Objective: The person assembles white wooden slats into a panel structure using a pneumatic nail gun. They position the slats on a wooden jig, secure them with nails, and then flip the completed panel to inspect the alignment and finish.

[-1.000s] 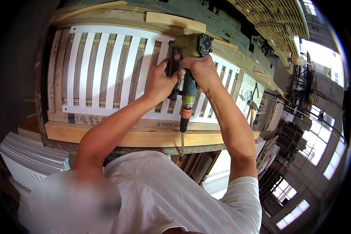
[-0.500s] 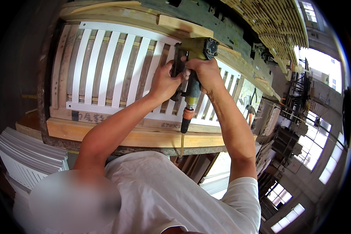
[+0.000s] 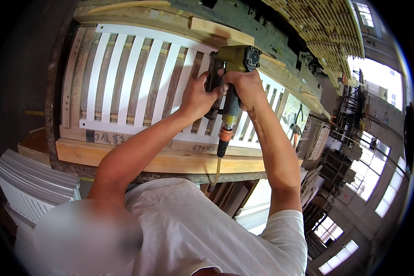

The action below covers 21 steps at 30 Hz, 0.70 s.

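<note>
The left hand and right hand both grip an air tool over the white slatted panel on the timber-edged tabletop; stacked panels sit at left, bright workshop windows at right.

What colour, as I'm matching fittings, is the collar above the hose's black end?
The collar is orange, clearest in the head view.
</note>
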### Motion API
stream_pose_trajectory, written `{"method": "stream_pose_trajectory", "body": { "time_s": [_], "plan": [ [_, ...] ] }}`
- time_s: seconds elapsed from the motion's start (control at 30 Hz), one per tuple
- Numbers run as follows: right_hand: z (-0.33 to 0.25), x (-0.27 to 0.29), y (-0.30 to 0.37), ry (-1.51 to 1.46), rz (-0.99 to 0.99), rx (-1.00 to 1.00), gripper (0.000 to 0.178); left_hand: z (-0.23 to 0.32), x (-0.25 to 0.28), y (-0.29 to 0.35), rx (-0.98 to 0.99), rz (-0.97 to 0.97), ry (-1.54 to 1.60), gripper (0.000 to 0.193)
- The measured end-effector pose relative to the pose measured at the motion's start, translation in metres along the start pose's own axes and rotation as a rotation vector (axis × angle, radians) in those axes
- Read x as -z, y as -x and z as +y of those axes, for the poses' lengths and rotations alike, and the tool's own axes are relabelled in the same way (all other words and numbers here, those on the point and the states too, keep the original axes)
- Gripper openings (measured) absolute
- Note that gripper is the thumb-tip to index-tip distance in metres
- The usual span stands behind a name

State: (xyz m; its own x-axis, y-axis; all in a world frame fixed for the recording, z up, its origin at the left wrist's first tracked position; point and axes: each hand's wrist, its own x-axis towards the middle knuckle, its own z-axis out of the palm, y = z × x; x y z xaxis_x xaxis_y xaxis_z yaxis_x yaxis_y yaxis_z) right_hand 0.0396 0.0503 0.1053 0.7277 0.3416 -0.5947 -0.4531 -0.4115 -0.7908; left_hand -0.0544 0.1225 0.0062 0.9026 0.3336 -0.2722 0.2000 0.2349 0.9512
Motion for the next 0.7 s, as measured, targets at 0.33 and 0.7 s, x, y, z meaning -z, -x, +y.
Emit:
{"method": "stream_pose_trajectory", "body": {
  "time_s": [0.33,0.7],
  "plan": [
    [0.000,-0.005,-0.002,0.046,0.015,-0.003,0.008,-0.022,-0.005,-0.006,-0.083,0.074,0.232,0.030],
    [-0.009,-0.027,-0.006,-0.031,-0.103,-0.006,0.016,0.018,0.026,0.006,-0.002,0.084,-0.069,0.028]
  ]
}}
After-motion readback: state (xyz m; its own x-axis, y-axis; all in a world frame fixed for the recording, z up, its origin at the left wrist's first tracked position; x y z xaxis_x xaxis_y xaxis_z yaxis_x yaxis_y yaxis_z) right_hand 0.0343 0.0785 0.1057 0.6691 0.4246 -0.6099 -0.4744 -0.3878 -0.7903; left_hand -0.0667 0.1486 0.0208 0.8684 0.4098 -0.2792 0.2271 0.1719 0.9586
